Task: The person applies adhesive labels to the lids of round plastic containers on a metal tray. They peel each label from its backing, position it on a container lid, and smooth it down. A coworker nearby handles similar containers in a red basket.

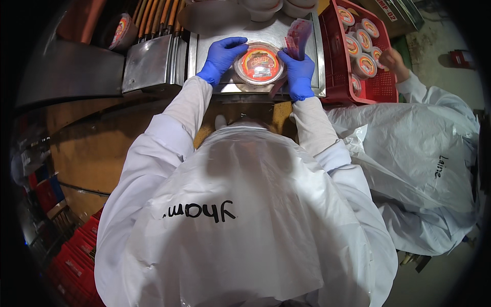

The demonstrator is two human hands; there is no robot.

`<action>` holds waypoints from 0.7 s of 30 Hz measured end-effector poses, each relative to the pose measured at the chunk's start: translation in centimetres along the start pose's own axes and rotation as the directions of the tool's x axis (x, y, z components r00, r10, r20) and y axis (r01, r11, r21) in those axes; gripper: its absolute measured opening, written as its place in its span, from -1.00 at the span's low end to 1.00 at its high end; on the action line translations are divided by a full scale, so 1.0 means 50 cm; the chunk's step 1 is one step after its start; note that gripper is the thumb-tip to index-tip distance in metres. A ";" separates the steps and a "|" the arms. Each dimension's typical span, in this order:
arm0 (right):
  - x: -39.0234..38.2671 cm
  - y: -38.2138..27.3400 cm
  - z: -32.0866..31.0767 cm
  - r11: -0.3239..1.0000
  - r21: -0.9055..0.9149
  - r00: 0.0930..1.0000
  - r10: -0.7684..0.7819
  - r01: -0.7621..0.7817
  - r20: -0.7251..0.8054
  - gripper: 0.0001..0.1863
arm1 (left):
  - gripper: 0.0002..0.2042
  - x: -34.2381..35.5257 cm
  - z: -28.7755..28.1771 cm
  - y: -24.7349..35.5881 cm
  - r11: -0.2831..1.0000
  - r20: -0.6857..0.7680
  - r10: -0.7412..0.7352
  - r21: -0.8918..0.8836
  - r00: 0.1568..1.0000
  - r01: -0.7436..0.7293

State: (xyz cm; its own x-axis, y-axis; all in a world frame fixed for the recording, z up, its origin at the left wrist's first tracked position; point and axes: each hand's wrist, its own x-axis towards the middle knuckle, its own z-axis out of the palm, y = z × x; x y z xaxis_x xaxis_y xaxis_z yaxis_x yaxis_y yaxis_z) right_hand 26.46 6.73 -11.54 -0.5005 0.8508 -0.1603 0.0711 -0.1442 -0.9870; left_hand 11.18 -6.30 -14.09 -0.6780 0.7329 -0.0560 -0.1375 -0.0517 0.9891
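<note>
A round lidded tub (259, 63) with an orange and red label sits on a metal work surface (215, 31). My left hand (221, 59), in a blue glove, curls its fingers onto the tub's upper left rim. At the tub's right side my right hand (299, 74), also gloved, grips a long pink-printed plastic strip (297, 37) that stands up from the fingers and hangs below them beside the tub.
A red crate (331, 51) of similar tubs stands right, where a co-worker's bare hand (394, 61) reaches over its edge. White stacked containers (261, 9) are at the back. A steel box (148, 61) and several rods (156, 15) are left. Red crates (71, 256) lie lower left.
</note>
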 end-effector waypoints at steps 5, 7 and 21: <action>0.028 -0.002 0.031 0.998 -0.025 0.998 0.052 -0.051 0.037 -0.71 | -0.70 0.042 -0.005 -0.005 0.847 -0.018 0.142 0.519 0.990 -0.112; 0.036 -0.001 0.039 0.996 -0.070 0.997 0.066 -0.064 0.035 -0.70 | -0.69 0.050 -0.010 0.001 0.711 0.029 0.159 0.690 0.987 -0.135; 0.065 -0.012 0.054 0.996 -0.088 0.989 -0.012 0.025 0.150 -0.68 | -0.71 0.060 -0.002 0.064 0.354 0.194 0.236 0.895 0.952 -0.270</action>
State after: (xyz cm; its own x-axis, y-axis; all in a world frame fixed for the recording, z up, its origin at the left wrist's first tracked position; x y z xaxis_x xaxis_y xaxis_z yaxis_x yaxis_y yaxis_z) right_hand 22.45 8.21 -11.44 -0.6247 0.7673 -0.1453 0.1340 -0.0781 -0.9879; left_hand 8.65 -4.32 -11.10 -0.5376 0.8176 0.2064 0.7813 0.3909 0.4865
